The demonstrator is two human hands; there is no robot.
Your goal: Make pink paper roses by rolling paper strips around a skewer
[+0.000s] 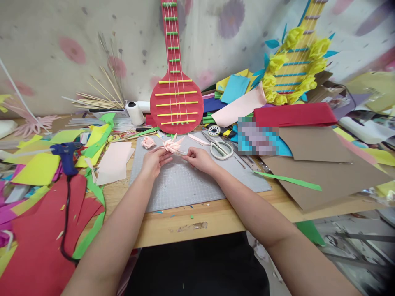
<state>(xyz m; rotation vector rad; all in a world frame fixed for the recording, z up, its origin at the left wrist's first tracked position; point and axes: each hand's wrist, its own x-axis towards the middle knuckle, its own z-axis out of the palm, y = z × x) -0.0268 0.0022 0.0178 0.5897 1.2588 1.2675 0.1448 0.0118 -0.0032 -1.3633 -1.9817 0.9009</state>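
A pale pink paper flower (173, 145) with pointed petals is held above the grey cutting mat (185, 191). My left hand (156, 162) supports it from the left, thumb and fingertips against its base and the other fingers loosely curled. On the other side, my right hand (200, 159) is closed in a pinch near a thin pale strand beside the flower; the fingers hide its end. Just behind my left hand lies a smaller crumpled pink paper rosette (148, 142). Scissors with pale handles (221, 151) rest on the mat to the right of my right hand.
A red paper lute (177, 102) and a yellow one with flowers (291, 70) lean at the back. At left, a blue glue gun (66, 158) stands among paper scraps. Brown cardboard (327, 181) covers the right side, with a green strip (290, 180) across it.
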